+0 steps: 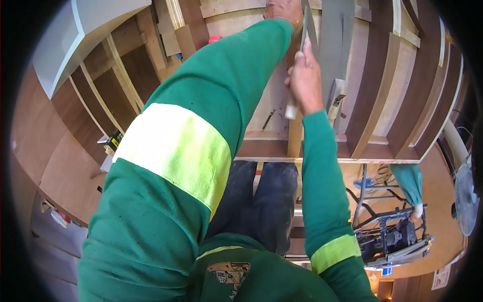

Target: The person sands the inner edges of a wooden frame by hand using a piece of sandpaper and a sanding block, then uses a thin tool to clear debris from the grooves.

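Observation:
At the upper middle, my right hand [307, 83] is closed round the pale handle of a long-bladed hand tool [305, 28], perhaps a saw. Its index finger lies along the metal blade, which points away from me. My left hand [283, 13] is at the top edge, just left of the blade's far part; its fingers are partly out of view, so its grip is unclear. Beneath the tool runs a wooden rib [294, 139] of a large panel frame. A grey strip [334, 45] lies to the right, with a hand plane [337, 99] by its near end.
Several brown ribs [373, 87] divide the frame on the right. A small dark slender object [269, 119] lies inside the frame. A white angled panel [92, 22] is at upper left. At lower right are a table saw-like machine [396, 234] and a fan [467, 196].

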Motion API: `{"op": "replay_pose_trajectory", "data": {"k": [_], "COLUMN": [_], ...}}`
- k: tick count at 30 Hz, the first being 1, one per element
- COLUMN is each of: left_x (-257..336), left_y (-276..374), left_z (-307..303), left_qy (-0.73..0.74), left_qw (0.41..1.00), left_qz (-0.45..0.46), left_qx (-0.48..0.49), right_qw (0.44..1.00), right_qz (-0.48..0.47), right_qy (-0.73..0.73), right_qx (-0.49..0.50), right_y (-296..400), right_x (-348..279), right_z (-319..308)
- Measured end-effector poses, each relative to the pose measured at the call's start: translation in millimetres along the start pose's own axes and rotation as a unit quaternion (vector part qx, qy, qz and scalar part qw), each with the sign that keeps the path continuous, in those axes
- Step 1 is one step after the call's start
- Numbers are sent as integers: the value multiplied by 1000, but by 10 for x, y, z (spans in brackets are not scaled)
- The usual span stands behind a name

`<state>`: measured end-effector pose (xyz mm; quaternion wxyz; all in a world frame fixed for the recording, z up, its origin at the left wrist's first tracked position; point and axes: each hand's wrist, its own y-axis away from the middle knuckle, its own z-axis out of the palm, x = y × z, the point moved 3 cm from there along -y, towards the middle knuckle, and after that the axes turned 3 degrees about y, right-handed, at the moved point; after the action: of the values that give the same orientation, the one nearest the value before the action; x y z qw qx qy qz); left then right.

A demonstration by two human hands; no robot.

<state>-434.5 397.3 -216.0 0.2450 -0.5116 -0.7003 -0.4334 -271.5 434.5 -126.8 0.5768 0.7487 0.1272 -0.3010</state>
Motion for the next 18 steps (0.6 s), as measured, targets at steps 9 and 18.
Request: {"op": "replay_pose_trajectory", "data": {"k": [9, 18], "left_x": [-40, -36], "left_y": [-20, 7], "left_z": [45, 83], "left_qy": [5, 13], "left_qw": [1000, 1000], "left_qz": [-12, 3], "left_qx": [-23, -23], "right_qw": [999, 1000], "right_qz": [16, -12], "right_qy": [29, 19], "right_qx": [-23, -9], "right_y": [17, -23], "right_x": [-160, -245], "right_z": [-75, -61]}}
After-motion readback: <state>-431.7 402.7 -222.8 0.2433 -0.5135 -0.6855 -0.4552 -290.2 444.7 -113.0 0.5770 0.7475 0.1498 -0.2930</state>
